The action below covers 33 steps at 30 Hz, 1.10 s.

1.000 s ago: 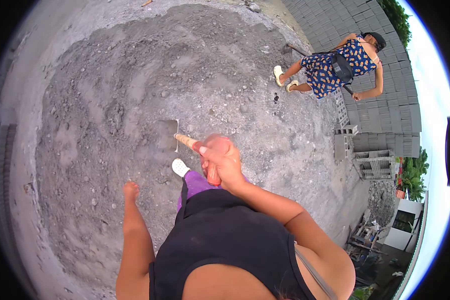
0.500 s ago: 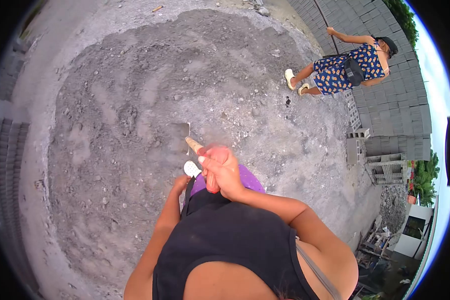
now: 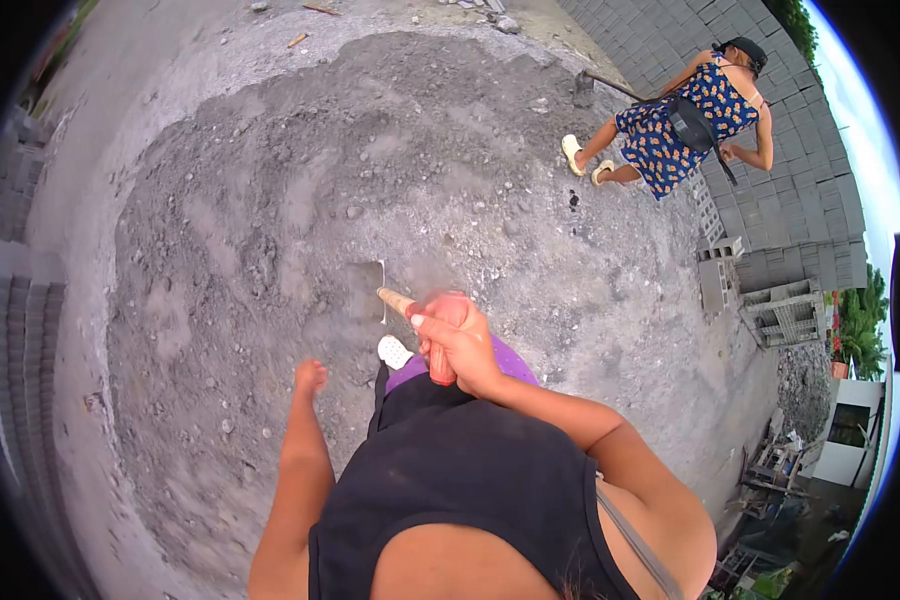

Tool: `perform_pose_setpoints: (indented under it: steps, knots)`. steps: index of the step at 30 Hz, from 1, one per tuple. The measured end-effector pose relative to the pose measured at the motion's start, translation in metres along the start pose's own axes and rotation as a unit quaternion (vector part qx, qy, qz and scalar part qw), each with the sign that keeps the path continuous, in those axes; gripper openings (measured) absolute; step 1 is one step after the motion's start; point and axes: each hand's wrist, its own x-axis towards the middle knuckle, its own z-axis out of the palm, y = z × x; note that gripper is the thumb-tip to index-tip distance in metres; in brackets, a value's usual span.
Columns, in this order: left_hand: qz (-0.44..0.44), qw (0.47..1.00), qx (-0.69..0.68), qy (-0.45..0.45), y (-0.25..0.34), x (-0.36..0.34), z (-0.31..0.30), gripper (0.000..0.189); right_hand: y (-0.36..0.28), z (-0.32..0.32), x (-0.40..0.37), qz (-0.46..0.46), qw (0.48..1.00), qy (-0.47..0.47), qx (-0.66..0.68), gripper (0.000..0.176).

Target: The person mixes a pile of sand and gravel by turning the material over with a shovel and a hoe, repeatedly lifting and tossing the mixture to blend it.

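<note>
My right hand (image 3: 462, 345) is wrapped round the red D-shaped grip of a shovel (image 3: 398, 302) in front of my thighs. Its pale wooden shaft runs down and away from me. The grey blade (image 3: 366, 284) is near the ground just ahead of my white shoe (image 3: 394, 351); dust-coloured ground makes its edges hard to see. My left hand (image 3: 311, 376) hangs out to the left, away from the shovel, with its fingers curled and nothing visible in them.
Loose grey sand and gravel (image 3: 270, 220) spread around me. Ahead right, a person (image 3: 690, 125) in a patterned dress holds a long-handled tool (image 3: 610, 87). Stacked concrete blocks (image 3: 800, 190) line the right; more block stacks (image 3: 20, 320) stand left.
My left hand has swung left, away from my thigh. The shovel stays in my right hand. The other person's long-handled tool has tipped from steep to lower, its head now showing near the ground.
</note>
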Motion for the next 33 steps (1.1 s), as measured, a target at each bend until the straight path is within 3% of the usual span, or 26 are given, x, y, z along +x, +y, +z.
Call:
perform_pose_setpoints:
  steps: [6,8,11,12,18,26,33]
  knots:
    - [0.034,0.998,-0.049,-0.03,-0.023,-0.02,0.034,0.037,-0.005,0.012,0.002,-0.011,1.0,-0.001,0.014,0.019]
    - [-0.018,0.997,-0.062,-0.032,-0.023,-0.03,0.056,0.036,-0.004,0.015,0.007,-0.009,1.0,0.001,0.012,0.019]
    - [-0.01,0.995,-0.048,-0.085,-0.033,-0.033,0.073,0.037,-0.004,0.023,0.011,-0.003,1.0,0.0,0.019,0.026]
    - [-0.011,0.995,-0.05,-0.085,-0.035,-0.033,0.075,0.037,-0.004,0.026,0.012,0.0,1.0,-0.002,0.027,0.034]
    - [0.007,0.991,-0.02,-0.13,-0.038,-0.032,0.06,0.038,0.003,0.031,0.02,-0.009,1.0,-0.021,0.016,0.034]
    - [0.024,0.999,-0.019,-0.045,-0.028,0.002,0.005,0.037,0.002,0.026,0.026,-0.019,1.0,-0.014,-0.005,0.03]
    - [0.027,0.999,-0.002,-0.04,-0.012,-0.022,0.017,0.042,-0.009,0.025,0.022,-0.036,0.999,0.014,-0.01,0.022]
